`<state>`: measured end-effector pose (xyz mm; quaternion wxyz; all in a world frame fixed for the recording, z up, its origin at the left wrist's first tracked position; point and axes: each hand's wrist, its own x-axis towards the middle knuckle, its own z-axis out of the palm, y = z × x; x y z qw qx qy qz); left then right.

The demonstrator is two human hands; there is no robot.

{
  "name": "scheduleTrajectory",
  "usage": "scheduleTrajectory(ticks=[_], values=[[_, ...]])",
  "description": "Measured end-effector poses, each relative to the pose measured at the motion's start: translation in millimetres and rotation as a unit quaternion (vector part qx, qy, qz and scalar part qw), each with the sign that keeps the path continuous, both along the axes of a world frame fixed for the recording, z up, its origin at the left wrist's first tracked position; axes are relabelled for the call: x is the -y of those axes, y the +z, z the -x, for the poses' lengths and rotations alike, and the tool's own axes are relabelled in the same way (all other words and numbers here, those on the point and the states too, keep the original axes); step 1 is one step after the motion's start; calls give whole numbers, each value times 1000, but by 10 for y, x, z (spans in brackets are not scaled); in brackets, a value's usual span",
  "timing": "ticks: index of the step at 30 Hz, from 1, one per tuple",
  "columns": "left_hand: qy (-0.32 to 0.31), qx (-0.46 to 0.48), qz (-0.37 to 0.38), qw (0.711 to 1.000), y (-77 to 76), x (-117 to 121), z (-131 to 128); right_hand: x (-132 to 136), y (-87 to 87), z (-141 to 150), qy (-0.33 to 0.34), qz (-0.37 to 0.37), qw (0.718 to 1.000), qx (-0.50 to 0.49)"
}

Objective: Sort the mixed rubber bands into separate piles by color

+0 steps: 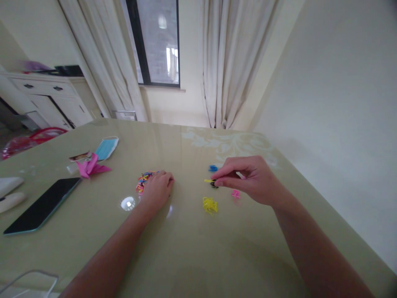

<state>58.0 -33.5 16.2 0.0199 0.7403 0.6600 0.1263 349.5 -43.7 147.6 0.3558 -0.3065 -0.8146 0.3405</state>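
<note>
My right hand [248, 179] is closed in a pinch, with a thin yellow rubber band [208, 181] sticking out from between thumb and forefinger. It hovers above a small pile of black bands [214, 185]. Near it lie a blue pile [213, 168], a pink pile [236, 194] and a larger yellow pile [210, 205]. My left hand [158, 188] rests at the right edge of a mixed heap of coloured bands [143, 180], partly covering it. Its fingers curl down together; whatever is under their tips is hidden.
Left on the glossy table [186, 248] lie a black-screened tablet [43, 205], a pink folded-paper shape [92, 166], a blue face mask [107, 148] and white objects [10, 186]. A pale cable [37, 272] lies at the near left. A wall [341, 124] borders the right side.
</note>
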Motion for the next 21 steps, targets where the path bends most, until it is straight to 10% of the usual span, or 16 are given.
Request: scheduleTrajectory(ticks=[9,21], values=[[-6,180,-22,983,44,-39,6,-294,-514,115,146,67,949,271],[-85,520,119,841,178,44,-175,-277,-705,221,125,6,939,319]])
